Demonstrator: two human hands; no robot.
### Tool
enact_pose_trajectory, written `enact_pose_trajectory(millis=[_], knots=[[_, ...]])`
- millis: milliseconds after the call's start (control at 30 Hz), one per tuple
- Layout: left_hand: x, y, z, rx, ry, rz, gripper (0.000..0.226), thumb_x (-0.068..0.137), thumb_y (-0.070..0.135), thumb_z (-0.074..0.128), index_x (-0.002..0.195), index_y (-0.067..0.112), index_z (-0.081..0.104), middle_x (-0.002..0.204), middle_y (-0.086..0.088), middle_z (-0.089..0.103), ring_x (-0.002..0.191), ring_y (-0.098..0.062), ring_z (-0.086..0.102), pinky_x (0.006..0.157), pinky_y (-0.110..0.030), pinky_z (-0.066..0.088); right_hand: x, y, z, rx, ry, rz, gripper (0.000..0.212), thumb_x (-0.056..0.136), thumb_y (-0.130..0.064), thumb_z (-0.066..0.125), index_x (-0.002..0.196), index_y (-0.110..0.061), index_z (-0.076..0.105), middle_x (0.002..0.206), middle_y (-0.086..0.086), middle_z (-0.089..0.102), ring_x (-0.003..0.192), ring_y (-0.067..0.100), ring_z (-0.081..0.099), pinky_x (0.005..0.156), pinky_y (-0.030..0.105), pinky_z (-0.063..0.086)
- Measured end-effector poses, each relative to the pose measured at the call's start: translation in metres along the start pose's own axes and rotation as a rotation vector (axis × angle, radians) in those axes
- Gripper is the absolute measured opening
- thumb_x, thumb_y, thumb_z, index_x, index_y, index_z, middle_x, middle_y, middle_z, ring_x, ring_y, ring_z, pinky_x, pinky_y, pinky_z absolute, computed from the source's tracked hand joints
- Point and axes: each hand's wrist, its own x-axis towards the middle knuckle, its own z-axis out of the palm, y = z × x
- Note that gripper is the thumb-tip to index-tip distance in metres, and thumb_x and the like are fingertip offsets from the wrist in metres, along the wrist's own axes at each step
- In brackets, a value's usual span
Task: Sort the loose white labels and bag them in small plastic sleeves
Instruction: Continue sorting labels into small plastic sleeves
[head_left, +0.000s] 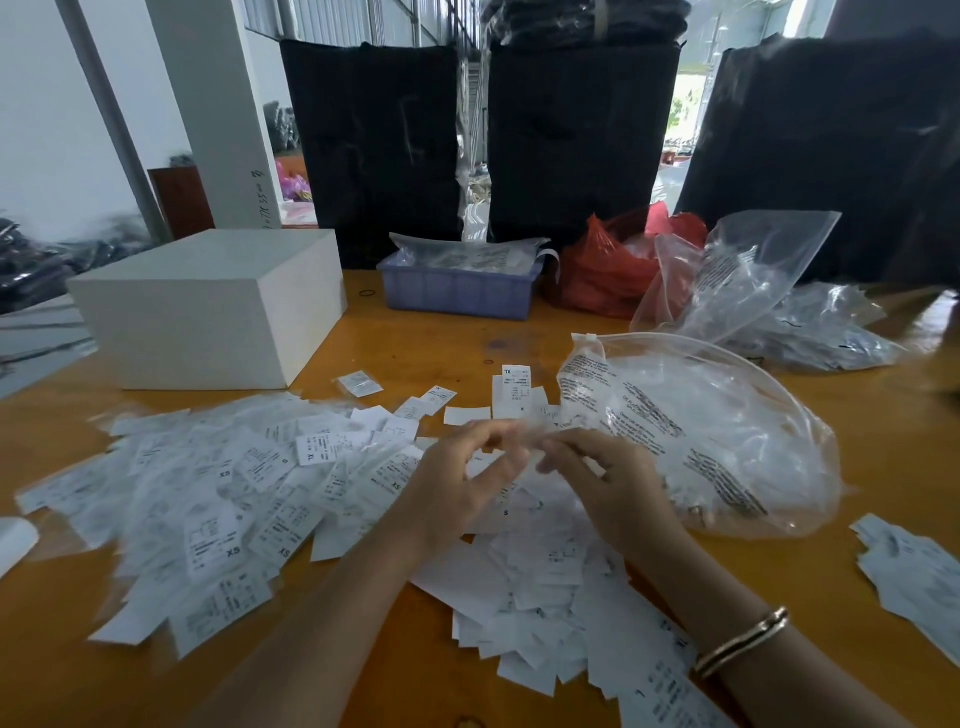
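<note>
Early on: labels (218, 499) still heaped at 9 o'clock; both hands' fingers (498, 441) pinch a blurred small sleeve (530, 434).

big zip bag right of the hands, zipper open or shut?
Cannot tell for sure. The zip bag lies on its side, puffed up; its slider sits at the track's left end, but the clear plastic hides whether the track is sealed.
</note>
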Motion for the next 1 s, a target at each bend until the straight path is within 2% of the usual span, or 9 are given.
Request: enact_pose_trajectory(millis=[67, 167, 267, 333, 500, 667, 767, 933, 1000], knots=[[0.0, 0.0, 0.003, -0.004, 0.025, 0.021, 0.028, 0.078, 0.063, 0.052, 0.1, 0.047, 0.058, 0.093, 0.036, 0.06, 0.097, 0.014, 0.052, 0.076, -0.001, 0.039, 0.0, -0.001, 0.0, 0.059, -0.07, 0.029, 0.015, 0.086, -0.037, 0.05, 0.085, -0.051, 0.054, 0.067, -0.035, 0.061, 0.071, -0.009, 0.061, 0.065, 0.009, 0.048], [0.004, -0.002, 0.003, -0.128, 0.147, -0.01, 0.003, 0.084, 0.039, 0.063, 0.083, 0.036, 0.064, 0.083, 0.022, 0.066, 0.08, 0.003, 0.061, 0.07, -0.01, 0.047, 0.001, -0.001, -0.001, 0.102, -0.112, 0.052, 0.012, 0.086, -0.048, 0.046, 0.088, -0.05, 0.058, 0.072, -0.026, 0.065, 0.072, 0.004, 0.063, 0.066, 0.024, 0.052], [0.005, 0.0, 0.0, -0.348, 0.255, -0.103, 0.005, 0.087, 0.019, 0.065, 0.085, 0.023, 0.065, 0.082, 0.008, 0.072, 0.077, -0.004, 0.067, 0.066, -0.01, 0.049, 0.0, 0.003, -0.003, 0.064, -0.081, 0.043, 0.026, 0.096, -0.047, 0.04, 0.096, -0.039, 0.064, 0.087, -0.016, 0.067, 0.08, 0.004, 0.059, 0.076, 0.03, 0.05], [0.004, 0.002, -0.003, -0.469, 0.316, -0.155, 0.008, 0.088, 0.011, 0.063, 0.086, 0.018, 0.064, 0.08, 0.004, 0.074, 0.076, -0.006, 0.069, 0.063, -0.009, 0.048, 0.001, 0.01, -0.007, -0.188, -0.162, -0.004, 0.027, 0.091, -0.038, 0.046, 0.108, -0.028, 0.065, 0.1, -0.018, 0.06, 0.093, 0.001, 0.051, 0.093, 0.031, 0.039], [0.005, 0.003, -0.004, -0.551, 0.379, -0.271, 0.015, 0.091, 0.015, 0.06, 0.09, 0.027, 0.068, 0.08, 0.01, 0.072, 0.077, -0.001, 0.066, 0.068, -0.017, 0.046, -0.004, 0.023, -0.02, -0.371, -0.451, -0.044, 0.04, 0.083, -0.038, 0.054, 0.123, -0.037, 0.052, 0.117, -0.022, 0.052, 0.113, -0.001, 0.043, 0.097, 0.02, 0.019], [0.005, 0.004, -0.003, -0.585, 0.379, -0.318, 0.009, 0.089, 0.02, 0.062, 0.091, 0.022, 0.07, 0.076, 0.01, 0.071, 0.078, -0.006, 0.065, 0.071, -0.024, 0.046, -0.003, 0.024, -0.021, -0.39, -0.376, -0.103, 0.023, 0.093, -0.032, 0.053, 0.112, -0.031, 0.065, 0.11, -0.016, 0.066, 0.102, 0.003, 0.057, 0.102, 0.027, 0.032], [0.005, 0.003, -0.004, -0.577, 0.353, -0.32, 0.009, 0.09, 0.024, 0.062, 0.09, 0.019, 0.068, 0.079, 0.007, 0.073, 0.078, -0.008, 0.068, 0.071, -0.026, 0.049, -0.004, 0.021, -0.018, -0.331, -0.241, -0.096, 0.021, 0.095, -0.026, 0.053, 0.107, -0.023, 0.07, 0.103, -0.01, 0.07, 0.09, 0.006, 0.063, 0.087, 0.026, 0.049], [0.006, 0.001, -0.003, -0.579, 0.346, -0.339, 0.015, 0.091, 0.029, 0.06, 0.092, 0.015, 0.063, 0.082, 0.004, 0.074, 0.078, -0.01, 0.07, 0.059, -0.018, 0.052, 0.001, 0.017, -0.01, -0.233, 0.063, -0.097, 0.02, 0.091, -0.014, 0.06, 0.108, -0.015, 0.07, 0.09, -0.005, 0.07, 0.065, 0.003, 0.06, 0.06, 0.011, 0.047], [0.006, 0.0, -0.003, -0.614, 0.329, -0.356, 0.008, 0.092, 0.022, 0.059, 0.098, 0.017, 0.061, 0.084, 0.003, 0.074, 0.077, -0.01, 0.071, 0.057, -0.016, 0.051, 0.0, 0.017, -0.01, -0.15, 0.164, -0.078, 0.019, 0.09, -0.011, 0.061, 0.105, -0.015, 0.071, 0.085, -0.008, 0.068, 0.057, 0.005, 0.059, 0.053, 0.016, 0.049]])
